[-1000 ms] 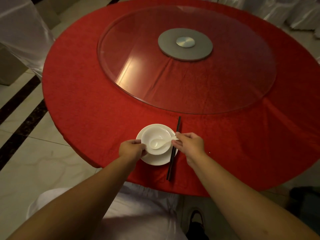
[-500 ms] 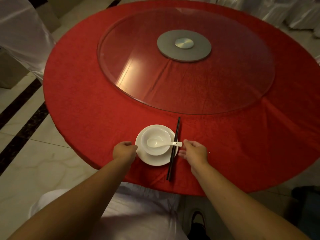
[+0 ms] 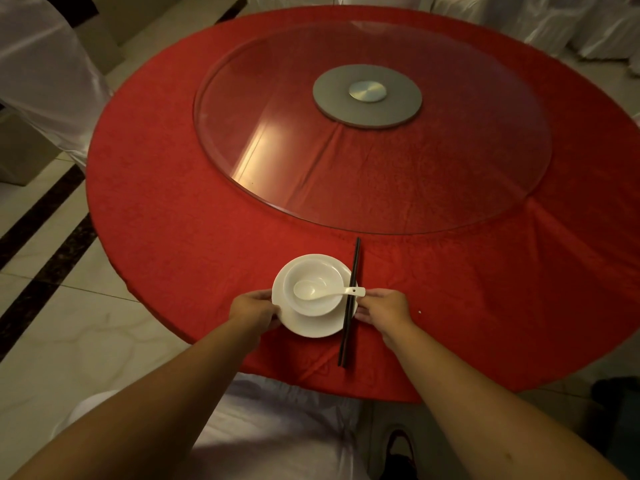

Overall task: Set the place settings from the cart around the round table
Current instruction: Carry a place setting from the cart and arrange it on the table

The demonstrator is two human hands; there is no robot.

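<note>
At table (image 3: 180, 209) six o'clock edge: your left hand (image 3: 254, 311) fingers clamped on plate (image 3: 311, 323) rim; right hand (image 3: 382, 311) fingers together, touching chopsticks (image 3: 349, 306).

Both forearms are showing bare from elbow to wrist; no sleeves, watch or rings are appearing on the left hand (image 3: 254, 311) or the right hand (image 3: 382, 310). The person is wearing a white garment (image 3: 277, 431), creased across the lap, and a dark shoe (image 3: 398, 452) with a reddish inner edge.
</note>
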